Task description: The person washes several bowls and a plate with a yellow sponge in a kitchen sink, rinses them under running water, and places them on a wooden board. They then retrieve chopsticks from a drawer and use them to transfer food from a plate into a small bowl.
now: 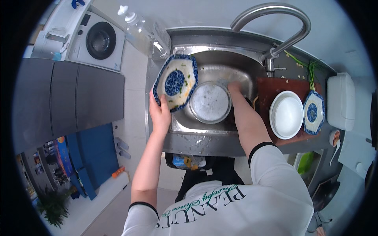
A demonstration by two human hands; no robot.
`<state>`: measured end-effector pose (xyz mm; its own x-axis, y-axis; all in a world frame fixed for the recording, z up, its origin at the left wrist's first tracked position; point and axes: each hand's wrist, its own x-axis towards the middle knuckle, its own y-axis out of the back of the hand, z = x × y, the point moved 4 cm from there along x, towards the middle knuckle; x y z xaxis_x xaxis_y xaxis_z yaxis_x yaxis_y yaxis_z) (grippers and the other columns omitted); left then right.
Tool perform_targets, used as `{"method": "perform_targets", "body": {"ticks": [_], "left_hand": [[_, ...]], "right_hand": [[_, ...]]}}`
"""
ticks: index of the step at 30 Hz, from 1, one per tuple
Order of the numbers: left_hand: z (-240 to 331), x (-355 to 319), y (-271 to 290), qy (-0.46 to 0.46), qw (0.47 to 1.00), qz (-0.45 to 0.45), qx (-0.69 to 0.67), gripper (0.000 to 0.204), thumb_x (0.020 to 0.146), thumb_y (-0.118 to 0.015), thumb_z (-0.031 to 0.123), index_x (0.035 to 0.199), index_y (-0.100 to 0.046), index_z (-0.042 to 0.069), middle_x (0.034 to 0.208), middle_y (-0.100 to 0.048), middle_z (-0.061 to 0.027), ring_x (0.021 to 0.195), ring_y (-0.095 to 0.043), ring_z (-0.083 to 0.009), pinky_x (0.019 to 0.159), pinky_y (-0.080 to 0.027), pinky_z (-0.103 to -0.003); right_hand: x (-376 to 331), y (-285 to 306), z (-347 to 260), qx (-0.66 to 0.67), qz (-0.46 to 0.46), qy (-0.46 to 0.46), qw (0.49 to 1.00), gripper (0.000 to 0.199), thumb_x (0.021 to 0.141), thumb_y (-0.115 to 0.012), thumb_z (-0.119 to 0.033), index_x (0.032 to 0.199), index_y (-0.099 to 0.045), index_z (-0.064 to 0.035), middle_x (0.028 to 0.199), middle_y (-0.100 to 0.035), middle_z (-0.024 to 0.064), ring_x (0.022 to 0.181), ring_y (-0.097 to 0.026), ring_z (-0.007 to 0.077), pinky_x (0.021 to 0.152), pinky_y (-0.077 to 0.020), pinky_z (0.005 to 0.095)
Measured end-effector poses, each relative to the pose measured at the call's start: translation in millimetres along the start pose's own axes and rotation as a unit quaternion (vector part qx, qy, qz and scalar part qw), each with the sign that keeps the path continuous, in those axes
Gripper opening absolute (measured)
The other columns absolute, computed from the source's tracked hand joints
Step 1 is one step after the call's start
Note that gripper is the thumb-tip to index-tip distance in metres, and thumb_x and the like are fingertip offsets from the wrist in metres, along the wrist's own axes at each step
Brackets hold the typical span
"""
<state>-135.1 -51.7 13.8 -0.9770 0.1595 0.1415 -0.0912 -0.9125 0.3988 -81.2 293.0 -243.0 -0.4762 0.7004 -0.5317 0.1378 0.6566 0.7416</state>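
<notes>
My left hand (160, 110) grips an eight-sided plate (188, 67) by its lower edge, thumb on the face. The plate has a blue patterned rim and centre and is tilted over the left side of the steel sink (240, 65). Scraps of green and smears of food cling to it. Inside the sink sits a round, dull metal pan or bowl (210, 103). My right hand (235, 86) reaches down into the sink just right of this round piece; its fingers are too foreshortened and dim to make out.
A curved faucet (275, 8) rises behind the sink. On the right, a brown cutting board (265, 88) bears stacked white bowls (287, 116) and a second blue-rimmed plate (314, 114). Green onions (312, 74) lie behind it. Clear pump bottles (139, 33) stand at the sink's left corner.
</notes>
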Motion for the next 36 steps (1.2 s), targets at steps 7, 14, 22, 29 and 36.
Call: {"method": "perform_targets", "body": {"ticks": [7, 14, 22, 29, 36], "left_hand": [[-16.3, 28.2, -11.8, 0.025, 0.992, 0.02, -0.124, 0.044, 0.102, -0.052, 0.013, 0.141, -0.041, -0.003, 0.128, -0.06, -0.0182, 0.114, -0.059, -0.0216, 0.1, -0.045, -0.034], [-30.6, 47.5, -11.4, 0.067, 0.993, 0.006, -0.099, 0.055, 0.102, -0.055, 0.017, 0.147, -0.034, -0.006, 0.131, -0.058, -0.0199, 0.119, -0.058, -0.0233, 0.102, -0.044, -0.033], [-23.8, 46.7, -21.3, -0.046, 0.999, -0.018, -0.013, 0.04, 0.101, -0.05, 0.011, 0.141, -0.047, 0.003, 0.13, -0.059, -0.0173, 0.121, -0.057, -0.0302, 0.103, -0.043, -0.038], [-34.2, 47.5, -32.4, 0.033, 0.993, -0.032, -0.106, 0.039, 0.103, -0.049, 0.012, 0.14, -0.045, 0.002, 0.13, -0.059, -0.0155, 0.119, -0.058, -0.0278, 0.102, -0.044, -0.038], [-39.1, 33.5, -112.2, 0.318, 0.826, -0.064, -0.461, 0.047, 0.111, -0.03, 0.038, 0.146, -0.037, 0.008, 0.139, -0.053, -0.0103, 0.124, -0.056, -0.0235, 0.106, -0.045, -0.038]], "right_hand": [[-118.4, 51.5, -37.3, 0.142, 0.279, 0.374, 0.873, 0.024, 0.082, -0.064, -0.018, 0.098, -0.056, -0.0011, 0.088, -0.062, 0.0213, 0.086, -0.061, 0.0419, 0.079, -0.0493, 0.0496], [-155.8, 16.1, -34.2, 0.12, 0.115, 0.202, 0.965, 0.026, 0.081, -0.064, -0.018, 0.1, -0.056, -0.0016, 0.092, -0.062, 0.0219, 0.091, -0.061, 0.0423, 0.08, -0.0494, 0.049], [-135.5, -65.4, -6.6, 0.121, -0.075, 0.032, 0.989, 0.049, 0.081, -0.073, -0.007, 0.123, -0.05, -0.0046, 0.12, -0.058, 0.021, 0.11, -0.061, 0.0404, 0.094, -0.0512, 0.0481], [-171.1, 4.5, -64.4, 0.737, -0.264, -0.09, 0.616, 0.047, 0.088, -0.06, 0.008, 0.132, -0.05, -0.004, 0.124, -0.061, 0.0134, 0.11, -0.064, 0.0289, 0.098, -0.0523, 0.042], [-176.2, 83.0, -166.5, 0.456, 0.073, 0.256, 0.849, 0.029, 0.093, -0.067, -0.015, 0.118, -0.064, 0.0016, 0.114, -0.067, 0.0139, 0.105, -0.065, 0.0261, 0.091, -0.0502, 0.0329]]}}
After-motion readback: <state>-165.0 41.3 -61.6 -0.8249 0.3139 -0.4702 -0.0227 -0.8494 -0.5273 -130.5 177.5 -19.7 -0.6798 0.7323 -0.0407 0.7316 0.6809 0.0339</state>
